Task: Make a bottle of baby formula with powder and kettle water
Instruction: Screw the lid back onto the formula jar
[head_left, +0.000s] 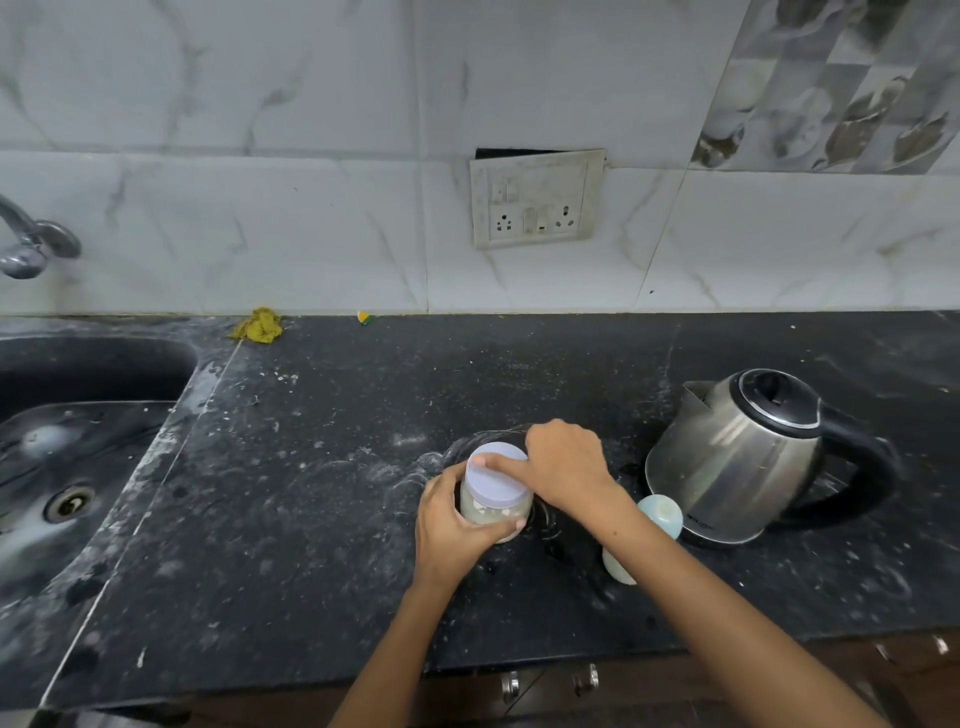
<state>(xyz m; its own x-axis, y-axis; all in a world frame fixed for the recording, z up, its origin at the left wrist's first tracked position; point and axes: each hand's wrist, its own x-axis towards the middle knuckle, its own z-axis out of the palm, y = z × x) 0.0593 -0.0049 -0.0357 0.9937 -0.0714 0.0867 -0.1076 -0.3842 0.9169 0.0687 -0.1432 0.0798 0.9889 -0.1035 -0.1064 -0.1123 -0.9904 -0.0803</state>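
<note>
Two hands (457, 519) (569, 470), one jar (496, 501), one kettle (737, 457).

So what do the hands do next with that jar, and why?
Probably twist the lid off. The left hand grips the powder jar steady while the right hand curls over its closed white lid, so the powder can't come out yet.

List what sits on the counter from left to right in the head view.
Sink → yellow cloth → powder jar gripped by the left hand, right hand on its lid → pale blue bottle → steel kettle.
</note>
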